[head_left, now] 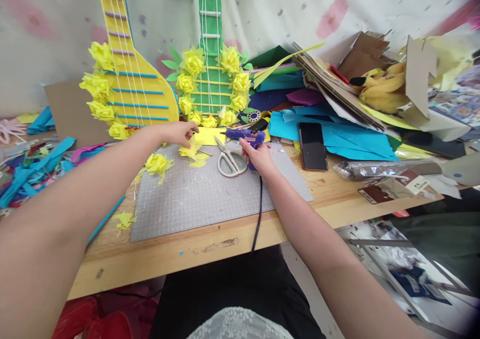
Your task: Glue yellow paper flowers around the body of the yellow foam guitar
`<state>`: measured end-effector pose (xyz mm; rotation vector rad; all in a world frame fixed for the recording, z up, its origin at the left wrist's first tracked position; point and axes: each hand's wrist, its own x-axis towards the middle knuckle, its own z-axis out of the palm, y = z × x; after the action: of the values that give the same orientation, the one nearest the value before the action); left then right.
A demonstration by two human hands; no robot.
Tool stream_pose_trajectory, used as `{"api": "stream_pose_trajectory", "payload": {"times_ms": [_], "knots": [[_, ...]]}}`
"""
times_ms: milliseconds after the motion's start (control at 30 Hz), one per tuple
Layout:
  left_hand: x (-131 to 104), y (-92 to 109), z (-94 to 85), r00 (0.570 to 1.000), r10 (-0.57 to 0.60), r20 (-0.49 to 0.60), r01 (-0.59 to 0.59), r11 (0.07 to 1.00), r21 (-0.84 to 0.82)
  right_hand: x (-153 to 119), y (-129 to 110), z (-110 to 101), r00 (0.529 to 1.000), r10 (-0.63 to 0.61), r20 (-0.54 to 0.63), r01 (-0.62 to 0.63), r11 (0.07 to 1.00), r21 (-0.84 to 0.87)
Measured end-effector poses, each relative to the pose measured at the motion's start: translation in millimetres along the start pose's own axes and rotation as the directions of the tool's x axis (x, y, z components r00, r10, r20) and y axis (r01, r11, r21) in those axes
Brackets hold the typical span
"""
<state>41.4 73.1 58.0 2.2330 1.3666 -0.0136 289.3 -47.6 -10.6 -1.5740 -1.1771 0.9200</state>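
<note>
My right hand is wrapped round a blue-purple glue gun, whose nozzle points left and whose black cord hangs over the table edge. My left hand has its fingers bent together above yellow petal pieces; what lies between the fingertips is too small to make out. Grey-handled scissors rest on the grey cutting mat, just left of my right hand. A yellow paper flower sits at the mat's left side. Behind my hands lies a yellow sheet.
Yellow and green instrument shapes with yellow flowers stand at the back. A phone lies right of the mat. Cardboard and paper pile up at the back right; coloured scraps cover the left.
</note>
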Motion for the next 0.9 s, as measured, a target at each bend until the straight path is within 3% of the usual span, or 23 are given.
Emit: {"api": "stream_pose_trajectory", "payload": {"times_ms": [267,400,500,600,667,767,833,900], "knots": [[-2,-1,-2.6,0.998,-0.049,0.027,0.046,0.995,0.089,0,1,0,1.000,-0.005,-0.012,0.006,1.000,0.028],[-17,6,-3.6,0.994,-0.111,-0.013,0.110,0.993,-0.028,3,5,2,1.000,-0.016,-0.019,0.018,0.998,0.068],[-35,8,1.4,0.978,-0.174,-0.118,0.148,0.968,-0.202,4,6,3,0.999,-0.029,-0.014,0.030,0.996,0.088],[-51,7,14.8,0.906,-0.303,-0.296,0.151,0.883,-0.444,1,5,3,0.999,-0.050,0.012,0.049,0.994,0.100],[-56,5,27.4,0.837,-0.411,-0.362,0.113,0.776,-0.620,-1,3,3,0.997,-0.067,0.031,0.063,0.991,0.114],[-56,0,47.6,0.710,-0.561,-0.427,0.059,0.651,-0.757,-5,-1,3,0.995,-0.079,0.053,0.073,0.990,0.118],[-54,-3,59.3,0.641,-0.619,-0.454,0.068,0.635,-0.770,-6,-2,4,0.995,-0.081,0.057,0.074,0.991,0.115],[-52,-4,67.5,0.594,-0.638,-0.490,0.135,0.679,-0.721,-6,-2,4,0.995,-0.081,0.052,0.075,0.991,0.114]]}}
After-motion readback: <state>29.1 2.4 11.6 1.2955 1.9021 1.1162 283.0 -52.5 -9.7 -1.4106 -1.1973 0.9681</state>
